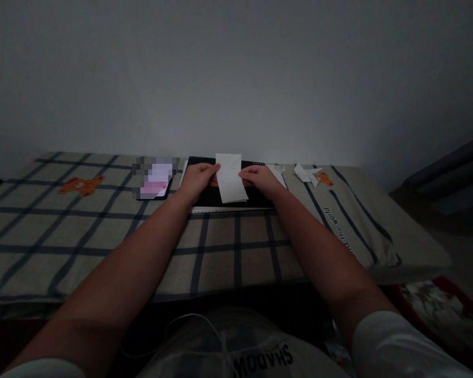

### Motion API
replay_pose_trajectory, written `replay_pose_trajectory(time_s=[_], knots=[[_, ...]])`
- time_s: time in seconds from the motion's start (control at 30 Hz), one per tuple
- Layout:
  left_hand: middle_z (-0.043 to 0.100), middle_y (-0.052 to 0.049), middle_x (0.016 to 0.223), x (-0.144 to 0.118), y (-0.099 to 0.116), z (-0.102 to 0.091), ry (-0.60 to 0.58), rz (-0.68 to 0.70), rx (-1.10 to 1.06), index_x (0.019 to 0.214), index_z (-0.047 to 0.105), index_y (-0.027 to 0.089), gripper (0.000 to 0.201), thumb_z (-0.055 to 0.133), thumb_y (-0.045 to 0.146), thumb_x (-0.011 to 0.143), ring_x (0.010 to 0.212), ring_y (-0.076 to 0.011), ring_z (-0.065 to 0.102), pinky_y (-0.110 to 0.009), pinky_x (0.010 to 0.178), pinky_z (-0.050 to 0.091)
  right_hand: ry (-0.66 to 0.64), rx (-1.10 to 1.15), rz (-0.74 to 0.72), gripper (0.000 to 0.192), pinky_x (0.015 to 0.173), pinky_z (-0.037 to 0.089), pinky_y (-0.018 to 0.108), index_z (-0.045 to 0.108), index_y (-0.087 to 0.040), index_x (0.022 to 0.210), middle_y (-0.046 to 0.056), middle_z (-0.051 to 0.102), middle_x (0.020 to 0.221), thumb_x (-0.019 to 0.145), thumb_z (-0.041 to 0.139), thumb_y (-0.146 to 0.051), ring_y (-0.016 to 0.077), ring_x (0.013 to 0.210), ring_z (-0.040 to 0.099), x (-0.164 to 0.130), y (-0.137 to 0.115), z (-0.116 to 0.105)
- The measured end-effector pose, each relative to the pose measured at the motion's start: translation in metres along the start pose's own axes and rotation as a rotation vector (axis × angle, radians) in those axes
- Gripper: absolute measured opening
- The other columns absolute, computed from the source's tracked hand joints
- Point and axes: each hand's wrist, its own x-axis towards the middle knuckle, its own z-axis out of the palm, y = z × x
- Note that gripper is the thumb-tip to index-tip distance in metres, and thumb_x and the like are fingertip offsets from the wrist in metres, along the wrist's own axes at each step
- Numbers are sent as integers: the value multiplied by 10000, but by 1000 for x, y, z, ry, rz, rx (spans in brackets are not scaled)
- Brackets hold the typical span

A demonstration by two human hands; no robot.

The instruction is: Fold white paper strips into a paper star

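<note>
While a black board [228, 197] lies on the checked cloth [102, 231], we pinch a white paper strip [230, 178] above it, left hand [197, 181] and right hand [260, 180] gripping opposite edges.

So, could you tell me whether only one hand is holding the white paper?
No, both the left hand and right hand grip the white paper at its side edges.

Dim, underexposed view with dark vignetted corners, wide-angle bending at edges, one pixelated patch
</note>
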Motion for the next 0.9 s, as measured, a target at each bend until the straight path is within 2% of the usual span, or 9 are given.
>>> replay_pose_trajectory(time_s=[0.1,0.23,0.43,0.57,0.77,0.9], knots=[[607,-24,613,3,-4,-1,7,4,20,661,649,142,238,639,367,740,543,-121,554,-255,549,507,-19,-8,-2,44,620,505,242,669,-149,726,8,650,637,706,672,-187,95,595,586,-1,-2,0],[656,-28,720,4,-6,-1,66,26,61,777,667,146,162,691,271,678,618,-128,585,-256,605,512,-33,-34,17,58,614,496,238,667,-145,728,13,647,634,706,674,-198,93,589,580,-2,-4,1],[604,-10,619,1,2,0,75,-10,37,665,620,138,138,704,248,659,561,-117,563,-276,622,518,-18,-29,9,43,634,500,273,667,-147,711,20,650,653,694,680,-184,102,585,580,-1,-2,0],[576,-7,594,1,1,-1,71,20,54,618,608,144,237,674,353,708,554,-122,552,-262,578,507,-56,-53,-7,74,626,495,259,674,-144,736,17,653,661,691,684,-202,101,593,583,-1,1,-1],[635,-9,688,4,-4,-2,81,81,-18,785,642,148,213,725,287,646,616,-125,589,-250,588,507,-79,-82,-14,95,626,500,246,673,-141,741,17,652,649,699,683,-226,99,603,584,-1,2,-2],[620,-22,641,4,-1,-5,96,80,-3,746,652,116,248,728,329,646,565,-116,569,-241,554,497,-67,-74,-10,83,617,499,243,674,-138,739,14,651,651,700,677,-211,94,590,582,-1,0,-1]])
